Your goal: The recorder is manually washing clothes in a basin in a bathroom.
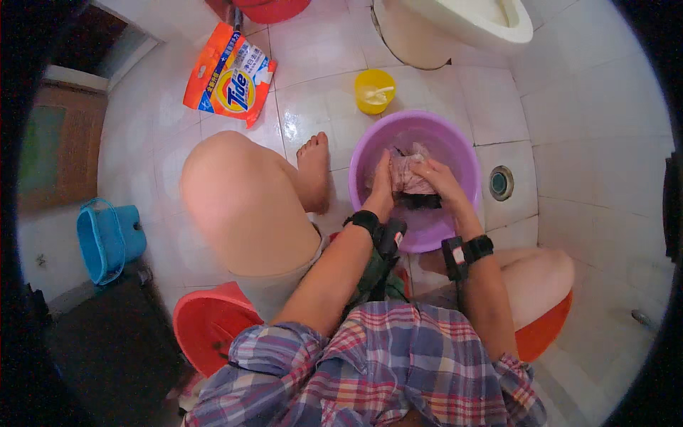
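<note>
A light purple basin point(359, 153) with water in it sits on the floor in front of me. Over the basin, a wet pinkish piece of cloth point(405, 173) is bunched between my hands. My left hand point(383, 183) grips its left side, and my right hand point(442, 183) is curled over its right side. Just beneath the pink cloth shows some black fabric point(418, 201); I cannot tell whether it belongs to the same piece. Both wrists carry black straps with small devices.
Beyond the basin stands a yellow cup point(374, 92) with something white in it. An orange detergent bag point(231, 75) lies farther left. A floor drain point(501, 183) is right of the basin, a white toilet point(462, 25) behind. Red basin point(213, 324) and blue bucket point(110, 242) are at left.
</note>
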The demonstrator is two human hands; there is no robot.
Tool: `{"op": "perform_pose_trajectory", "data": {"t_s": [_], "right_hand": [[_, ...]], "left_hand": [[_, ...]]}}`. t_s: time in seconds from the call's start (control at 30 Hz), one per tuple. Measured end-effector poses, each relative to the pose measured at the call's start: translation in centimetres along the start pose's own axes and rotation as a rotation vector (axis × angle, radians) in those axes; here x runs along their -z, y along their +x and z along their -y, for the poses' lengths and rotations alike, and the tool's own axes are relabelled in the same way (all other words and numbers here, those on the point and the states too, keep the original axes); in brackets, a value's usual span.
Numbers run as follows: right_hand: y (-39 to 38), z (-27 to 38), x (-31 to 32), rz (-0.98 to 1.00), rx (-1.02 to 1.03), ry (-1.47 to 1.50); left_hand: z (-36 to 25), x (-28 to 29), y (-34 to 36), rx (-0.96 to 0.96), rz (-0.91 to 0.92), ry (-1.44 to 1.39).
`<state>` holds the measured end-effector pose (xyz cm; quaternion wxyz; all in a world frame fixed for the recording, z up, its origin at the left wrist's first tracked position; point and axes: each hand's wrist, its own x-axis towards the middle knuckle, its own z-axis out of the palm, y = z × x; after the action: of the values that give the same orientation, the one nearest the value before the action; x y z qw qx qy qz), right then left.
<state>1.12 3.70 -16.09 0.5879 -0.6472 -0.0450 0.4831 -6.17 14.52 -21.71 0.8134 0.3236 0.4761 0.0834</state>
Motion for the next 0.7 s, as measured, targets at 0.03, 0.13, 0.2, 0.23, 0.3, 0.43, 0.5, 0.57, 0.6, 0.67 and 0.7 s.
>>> {"op": "perform_pose_trajectory", "data": {"t_s": [0.03, 0.13, 0.2, 0.23, 0.3, 0.43, 0.5, 0.57, 0.6, 0.67, 0.7], "right_hand": [[-0.5, 0.0, 0.6, -0.019, 0.014, -0.002], [-2.6, 0.9, -0.8, -0.096, 0.261, -0.181], [-5.6, 2.4, -3.8, -0.583, 0.755, -0.757], [-6.1, 2.8, -5.3, -0.643, 0.889, -0.617], [-7.4, 3.3, -6.8, -0.557, 0.798, -0.639], [-4.5, 1.9, -1.8, -0.593, 0.329, -0.46], [-2.6, -0.6, 1.1, -0.561, 0.466, -0.612], [-1.8, -0.6, 0.7, -0.495, 0.596, -0.775], [-2.2, -0.4, 1.8, -0.315, 0.588, -0.328], [-2.5, -0.8, 2.0, -0.119, 0.548, 0.135], [-2.2, -0.7, 0.0, -0.171, 0.419, 0.326]], "left_hand": [[-2.9, -2.7, -3.6, 0.155, 0.124, -0.162], [-4.6, -2.6, -5.7, 0.246, 0.395, -0.324], [-3.9, -2.3, -5.0, 0.186, 0.547, -0.313], [-3.5, -2.8, -4.9, 0.152, 0.455, -0.334], [-2.7, -1.9, -4.4, 0.076, 0.399, -0.367], [0.0, -4.7, -5.0, 0.096, 0.473, -0.465], [0.2, -4.2, -4.0, 0.145, 0.398, -0.349], [0.7, -2.9, -2.4, 0.111, 0.354, -0.153], [0.5, -4.0, -3.1, 0.129, 0.375, -0.159], [-1.9, -4.2, -6.1, 0.284, 0.459, -0.38], [-3.4, -2.4, -7.3, 0.267, 0.419, -0.394]]}}
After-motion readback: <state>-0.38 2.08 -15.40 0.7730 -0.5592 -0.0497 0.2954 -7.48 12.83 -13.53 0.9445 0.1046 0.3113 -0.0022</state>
